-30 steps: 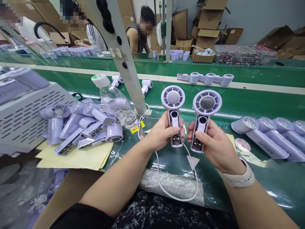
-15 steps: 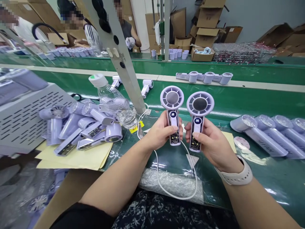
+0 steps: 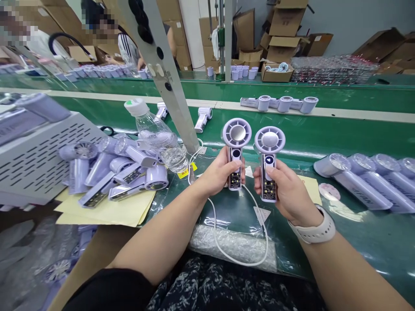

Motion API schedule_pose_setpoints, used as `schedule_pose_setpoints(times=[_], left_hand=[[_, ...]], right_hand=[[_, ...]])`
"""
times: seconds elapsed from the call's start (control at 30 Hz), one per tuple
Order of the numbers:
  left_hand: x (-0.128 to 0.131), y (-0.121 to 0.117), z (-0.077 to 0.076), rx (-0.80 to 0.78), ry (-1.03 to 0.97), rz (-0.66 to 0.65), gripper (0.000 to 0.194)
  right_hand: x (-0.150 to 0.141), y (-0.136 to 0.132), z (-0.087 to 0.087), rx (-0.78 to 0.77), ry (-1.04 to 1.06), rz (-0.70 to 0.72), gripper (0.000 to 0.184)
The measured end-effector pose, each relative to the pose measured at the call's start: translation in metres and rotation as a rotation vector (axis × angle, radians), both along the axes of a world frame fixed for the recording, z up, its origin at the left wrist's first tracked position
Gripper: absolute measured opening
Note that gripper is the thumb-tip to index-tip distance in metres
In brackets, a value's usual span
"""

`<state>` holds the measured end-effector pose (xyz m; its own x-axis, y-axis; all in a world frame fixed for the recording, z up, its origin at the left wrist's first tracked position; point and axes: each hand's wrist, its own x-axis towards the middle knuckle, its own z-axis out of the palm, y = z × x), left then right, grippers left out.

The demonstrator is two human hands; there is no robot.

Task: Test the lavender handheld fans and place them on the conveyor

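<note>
Two lilac handheld fans are held upright side by side over the green bench. My left hand (image 3: 218, 172) is closed around the left fan (image 3: 237, 133), its thumb just below a dark round display. My right hand (image 3: 288, 185) grips the right fan (image 3: 269, 141), thumb beneath a display with a small lit symbol. Both fans show round ringed heads and circuit boards through the handle fronts. A white cable (image 3: 215, 235) loops on the bench below them. Several lilac fans (image 3: 129, 164) lie heaped on yellow paper at left.
A water bottle (image 3: 158, 134) leans near a metal post (image 3: 168, 82). At right lies a row of lilac fans (image 3: 359, 181). More fans (image 3: 285, 104) rest on the conveyor strip beyond. A perforated grey casing (image 3: 48, 160) stands at left; bubble wrap (image 3: 233, 246) lines the near edge. People sit across.
Both displays showed 20 before; now the left one is dark and the right one shows a small symbol. The fan heads tilt slightly differently, and both hands have shifted a little.
</note>
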<state>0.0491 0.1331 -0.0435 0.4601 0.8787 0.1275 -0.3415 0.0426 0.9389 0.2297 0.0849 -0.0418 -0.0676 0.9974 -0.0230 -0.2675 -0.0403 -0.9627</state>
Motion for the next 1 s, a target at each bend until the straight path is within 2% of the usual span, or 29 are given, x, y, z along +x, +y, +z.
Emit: schedule_pose_setpoints(times=[0.23, 0.33, 0.53, 0.63, 0.77, 0.83, 0.9, 1.0], left_hand=[[0.002, -0.003, -0.001, -0.008, 0.025, 0.006, 0.045], [0.002, -0.002, 0.000, -0.041, 0.042, 0.043, 0.046], [0.003, -0.002, 0.003, -0.022, 0.035, 0.019, 0.044], [0.004, -0.001, 0.002, -0.058, 0.058, 0.079, 0.050], [0.003, 0.000, 0.004, -0.113, 0.044, 0.204, 0.068], [0.002, 0.000, 0.006, -0.123, 0.021, 0.236, 0.066], [-0.001, 0.000, 0.008, -0.144, -0.022, 0.220, 0.060], [-0.003, -0.002, 0.010, -0.140, -0.105, 0.121, 0.051]], right_hand=[[-0.002, 0.004, -0.002, -0.061, 0.087, 0.026, 0.032], [-0.002, 0.003, -0.002, -0.058, 0.068, 0.008, 0.028], [-0.001, 0.003, -0.003, -0.011, 0.070, 0.019, 0.018], [0.000, 0.005, -0.003, 0.010, 0.093, 0.005, 0.016], [0.002, 0.005, -0.003, 0.053, 0.117, 0.054, 0.020], [0.002, 0.004, -0.002, 0.079, 0.117, 0.087, 0.020], [0.004, 0.003, 0.000, 0.089, 0.116, 0.108, 0.019], [0.006, 0.003, 0.001, 0.082, 0.127, 0.063, 0.023]])
